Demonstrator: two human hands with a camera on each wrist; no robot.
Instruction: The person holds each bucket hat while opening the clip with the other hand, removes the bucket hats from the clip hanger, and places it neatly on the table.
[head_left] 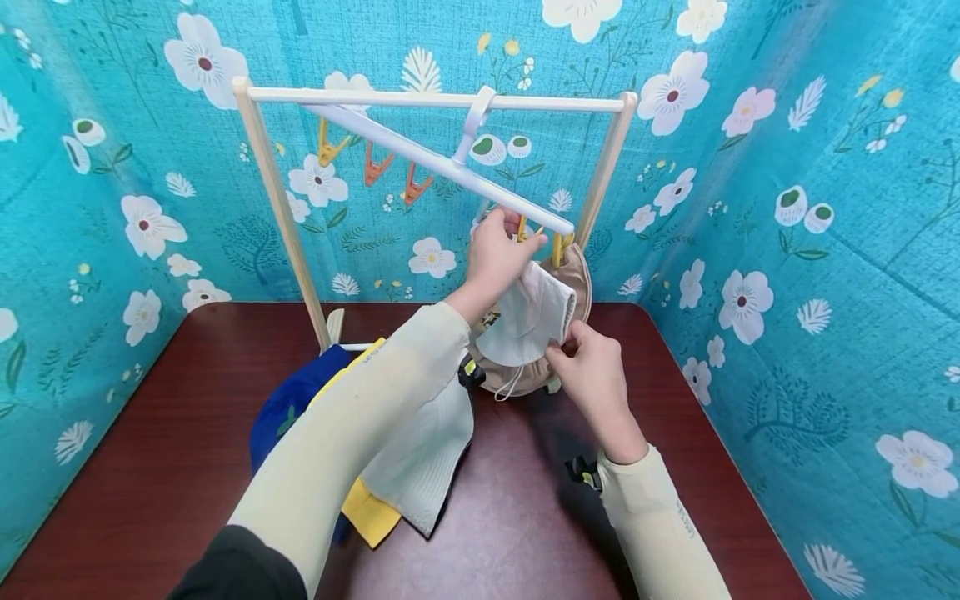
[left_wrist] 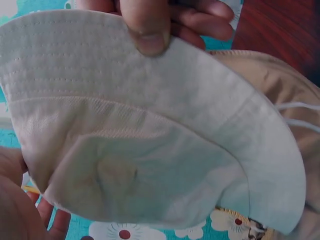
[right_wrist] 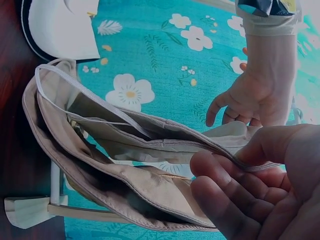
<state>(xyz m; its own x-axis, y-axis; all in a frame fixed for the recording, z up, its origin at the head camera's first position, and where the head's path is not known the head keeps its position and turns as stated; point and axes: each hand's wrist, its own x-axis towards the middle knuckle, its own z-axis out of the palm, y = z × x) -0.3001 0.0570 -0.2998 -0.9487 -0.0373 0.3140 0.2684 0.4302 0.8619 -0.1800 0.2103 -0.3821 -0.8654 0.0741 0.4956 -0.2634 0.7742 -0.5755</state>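
Note:
A white bucket hat point(head_left: 517, 325) with a stitched brim point(left_wrist: 65, 55) is held up by both hands under the low end of a white clip hanger point(head_left: 442, 162). My left hand point(head_left: 498, 254) grips the hat's upper part beside a yellow clip point(head_left: 522, 225), its fingers partly behind the fabric. Lower down, my right hand point(head_left: 592, 367) pinches the brim edge between thumb and fingers, as the right wrist view shows too. Behind it hangs a beige hat point(head_left: 577, 283) with a white cord point(right_wrist: 95, 90), under another yellow clip point(head_left: 558, 248) at the hanger's right end.
The hanger hooks over a wooden rack point(head_left: 300, 242) and tilts down to the right. A yellow clip point(head_left: 327, 150) and two orange clips hang on its left half. Blue, yellow and pale grey fabric items point(head_left: 431, 450) lie on the dark red table point(head_left: 150, 433), partly under my left forearm.

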